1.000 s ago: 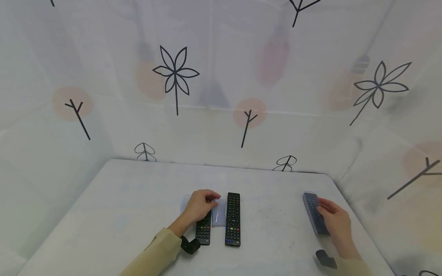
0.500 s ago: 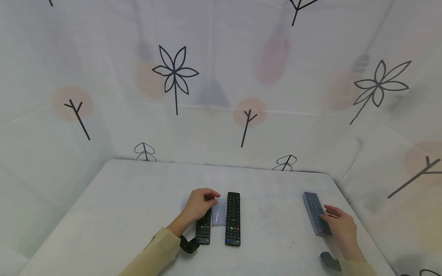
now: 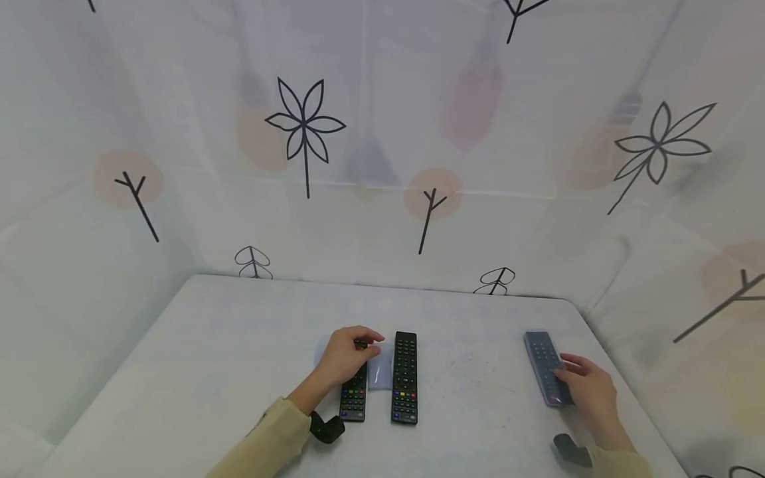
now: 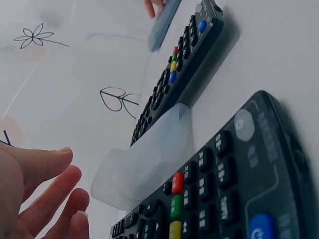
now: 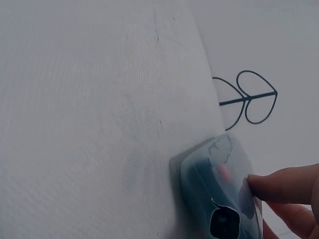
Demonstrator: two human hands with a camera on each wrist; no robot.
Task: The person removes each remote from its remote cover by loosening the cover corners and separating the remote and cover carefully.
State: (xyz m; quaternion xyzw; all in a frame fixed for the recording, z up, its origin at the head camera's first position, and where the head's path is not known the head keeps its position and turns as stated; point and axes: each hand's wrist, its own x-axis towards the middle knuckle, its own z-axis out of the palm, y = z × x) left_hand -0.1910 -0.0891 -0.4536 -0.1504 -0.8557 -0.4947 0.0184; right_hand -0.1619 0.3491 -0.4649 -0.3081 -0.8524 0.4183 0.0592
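Note:
In the head view, my left hand [image 3: 346, 352] hovers over the upper end of a black remote control [image 3: 353, 398], hiding part of it. Its fingers are loosely bent, and the left wrist view shows nothing between the fingers [image 4: 60, 191]. A clear plastic sleeve [image 3: 380, 370] lies between this remote and a second black remote control [image 3: 404, 378], parallel to it. At the right, my right hand [image 3: 588, 388] pinches the side edge of a remote control [image 3: 545, 368] inside a clear sleeve. In the right wrist view, the thumb [image 5: 279, 184] presses the edge of the sleeved remote [image 5: 202, 191].
The white table [image 3: 251, 338] ends at a back edge against a pale printed curtain [image 3: 358, 232] with flower drawings. More clear plastic [image 3: 323, 348] shows behind my left hand. A dark wrist mount sits at each sleeve cuff.
My right hand has slid a little right and toward me along the sleeved remote, uncovering more of its buttons. The left hand and the two black remotes stay in place.

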